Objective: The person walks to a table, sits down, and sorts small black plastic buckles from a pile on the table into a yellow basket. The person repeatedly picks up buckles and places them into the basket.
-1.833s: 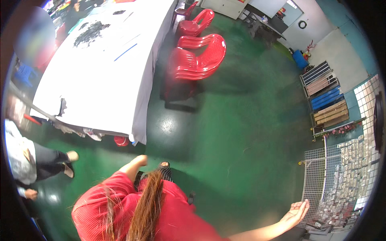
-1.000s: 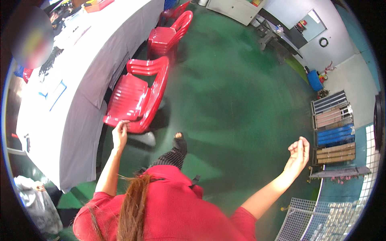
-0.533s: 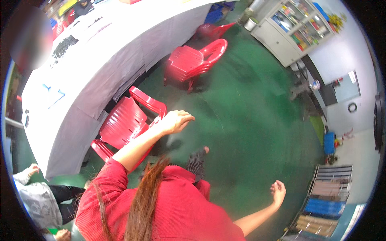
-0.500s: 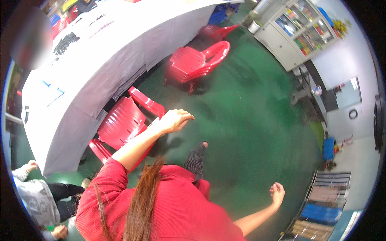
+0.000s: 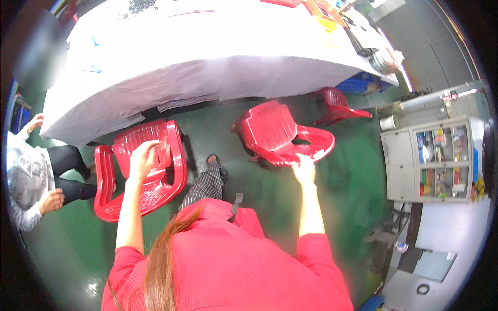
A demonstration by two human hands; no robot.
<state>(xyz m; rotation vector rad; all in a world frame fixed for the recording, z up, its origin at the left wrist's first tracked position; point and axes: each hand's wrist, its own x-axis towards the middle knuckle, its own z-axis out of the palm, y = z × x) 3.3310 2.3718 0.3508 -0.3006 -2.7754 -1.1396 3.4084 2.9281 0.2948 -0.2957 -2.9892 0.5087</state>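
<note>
My left hand [image 5: 143, 159] is raised over a red plastic armchair [image 5: 150, 189] at the left. Its fingers are loosely bent and hold nothing. Stretched forward, my right hand [image 5: 304, 170] meets the near rim of a second red plastic chair [image 5: 270, 129], with its fingers curled at the edge. That chair stands beside the long table [image 5: 207, 78], which is draped in white cloth.
Further right is another red chair [image 5: 337, 103]. A person in a grey top [image 5: 28, 171] stands at the left near the table's end. Along the right wall are a glass-fronted cabinet [image 5: 402, 166] and a white bucket [image 5: 389, 122]. The floor [image 5: 353, 176] is green.
My view has turned right, so the table now lies straight ahead. My right hand has come forward from low at the right to the second chair's rim. My left hand is over the nearer chair.
</note>
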